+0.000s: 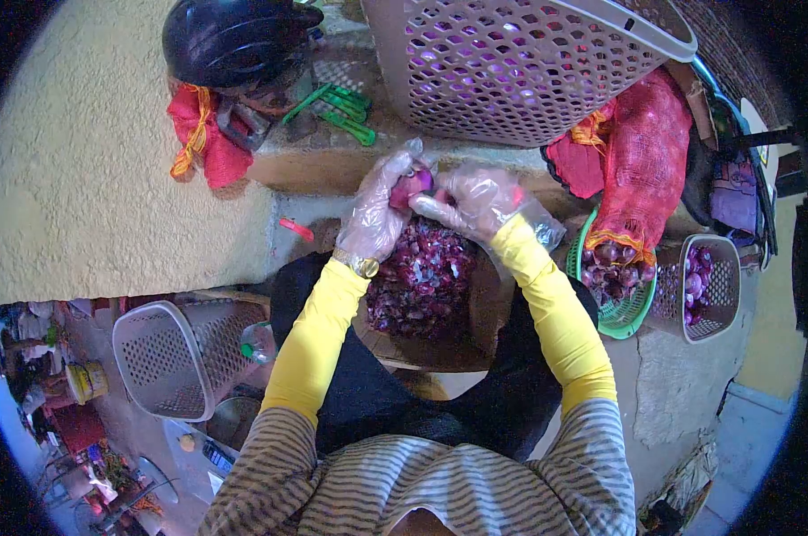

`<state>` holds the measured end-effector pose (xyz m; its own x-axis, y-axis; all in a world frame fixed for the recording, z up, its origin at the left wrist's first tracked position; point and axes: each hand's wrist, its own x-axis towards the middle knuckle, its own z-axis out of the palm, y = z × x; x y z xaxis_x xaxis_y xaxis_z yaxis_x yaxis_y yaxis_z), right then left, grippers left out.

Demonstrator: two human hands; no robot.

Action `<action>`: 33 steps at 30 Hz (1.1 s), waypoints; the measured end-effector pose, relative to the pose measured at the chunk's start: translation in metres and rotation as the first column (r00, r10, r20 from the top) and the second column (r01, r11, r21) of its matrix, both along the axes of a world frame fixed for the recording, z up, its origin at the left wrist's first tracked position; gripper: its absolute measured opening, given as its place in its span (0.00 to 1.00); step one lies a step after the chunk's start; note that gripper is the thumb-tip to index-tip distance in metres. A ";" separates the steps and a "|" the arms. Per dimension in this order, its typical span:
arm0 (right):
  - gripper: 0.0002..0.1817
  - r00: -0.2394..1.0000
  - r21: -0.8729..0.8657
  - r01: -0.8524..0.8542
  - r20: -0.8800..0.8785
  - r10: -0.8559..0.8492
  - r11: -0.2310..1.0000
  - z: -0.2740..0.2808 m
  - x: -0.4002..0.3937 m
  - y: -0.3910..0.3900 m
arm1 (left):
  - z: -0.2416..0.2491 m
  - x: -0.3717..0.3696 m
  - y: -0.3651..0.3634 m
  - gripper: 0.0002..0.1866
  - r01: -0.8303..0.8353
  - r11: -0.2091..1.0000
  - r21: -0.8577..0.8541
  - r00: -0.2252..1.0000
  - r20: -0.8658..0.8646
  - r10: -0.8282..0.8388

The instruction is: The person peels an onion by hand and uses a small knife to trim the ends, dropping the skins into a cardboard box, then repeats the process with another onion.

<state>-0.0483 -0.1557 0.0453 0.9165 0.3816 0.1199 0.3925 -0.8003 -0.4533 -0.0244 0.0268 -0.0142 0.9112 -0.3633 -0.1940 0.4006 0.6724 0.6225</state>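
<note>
My left hand (382, 204), in a clear plastic glove, is closed around a red onion (411, 188). Close beside it, my right hand (475, 201), gloved the same way, has its fingers curled with the thumb reaching towards the onion. A small red bit shows at the right palm, but I cannot make out what that hand holds. Below both hands, between the knees, a cardboard box (486, 308) holds a heap of purple onion skins (422, 281).
A large perforated basket (520, 71) of onions stands ahead on a ledge. On the right are a red mesh sack (647, 152), a green basket (632, 322) and a smaller onion basket (716, 330). Left lie another basket (158, 357), a helmet (230, 40) and green-handled tools (346, 116).
</note>
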 end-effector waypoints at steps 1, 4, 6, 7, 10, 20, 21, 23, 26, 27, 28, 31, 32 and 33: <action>0.28 0.999 -0.039 -0.032 -0.007 0.031 0.999 -0.002 -0.001 -0.001 | -0.003 -0.001 0.000 0.21 -0.001 1.000 0.000 1.000 0.000 0.001; 0.33 0.993 -0.159 -0.114 -0.041 0.109 0.981 -0.003 -0.008 0.004 | -0.003 -0.003 0.002 0.20 -0.098 0.952 0.291 0.985 0.168 0.050; 0.33 0.993 -0.175 -0.114 -0.011 0.114 0.978 -0.005 -0.014 0.006 | 0.001 0.000 0.010 0.18 -0.048 0.999 0.006 0.999 0.009 0.048; 0.32 0.991 -0.166 -0.133 -0.054 0.126 0.977 0.001 -0.016 0.006 | -0.001 0.000 0.012 0.18 -0.049 0.999 -0.016 0.998 0.035 0.050; 0.31 0.994 -0.134 -0.090 -0.072 0.081 0.987 0.005 -0.016 0.005 | -0.008 0.000 0.015 0.21 -0.039 0.999 0.018 0.999 0.027 0.038; 0.34 0.998 0.029 0.065 0.007 -0.065 0.998 0.002 -0.004 0.000 | 0.001 -0.003 0.009 0.18 0.165 0.983 -0.078 0.973 -0.152 -0.175; 0.32 0.998 0.017 0.066 -0.010 -0.066 0.998 0.002 -0.004 0.000 | 0.000 -0.003 0.008 0.18 0.167 0.982 -0.084 0.974 -0.140 -0.177; 0.31 0.997 0.005 0.066 -0.027 -0.066 0.998 0.002 -0.004 -0.001 | -0.003 -0.002 0.008 0.18 0.168 0.982 -0.091 0.976 -0.128 -0.179; 0.29 0.993 0.035 0.061 -0.107 -0.057 0.998 0.000 -0.003 -0.001 | -0.014 -0.001 0.010 0.18 0.154 0.985 -0.072 0.979 -0.121 -0.162; 0.29 0.985 0.034 0.038 -0.168 -0.032 0.999 -0.001 0.000 -0.002 | -0.015 -0.001 0.010 0.18 0.143 0.989 -0.048 0.985 -0.096 -0.147; 0.30 0.974 0.035 0.016 -0.228 -0.008 0.999 -0.003 0.001 -0.002 | -0.015 -0.002 0.010 0.18 0.131 0.991 -0.023 0.989 -0.070 -0.132; 0.31 0.986 -0.049 -0.054 -0.158 0.046 0.997 -0.017 0.003 -0.001 | -0.015 -0.002 0.013 0.18 0.183 0.981 -0.070 0.976 -0.105 -0.190; 0.31 0.986 -0.048 -0.056 -0.158 0.048 0.997 -0.019 0.003 -0.001 | -0.017 -0.002 0.013 0.18 0.182 0.981 -0.069 0.976 -0.105 -0.189; 0.30 0.987 -0.054 -0.100 -0.129 0.093 0.993 -0.020 0.002 0.000 | -0.018 -0.003 0.012 0.21 0.151 0.987 -0.045 0.983 -0.094 -0.155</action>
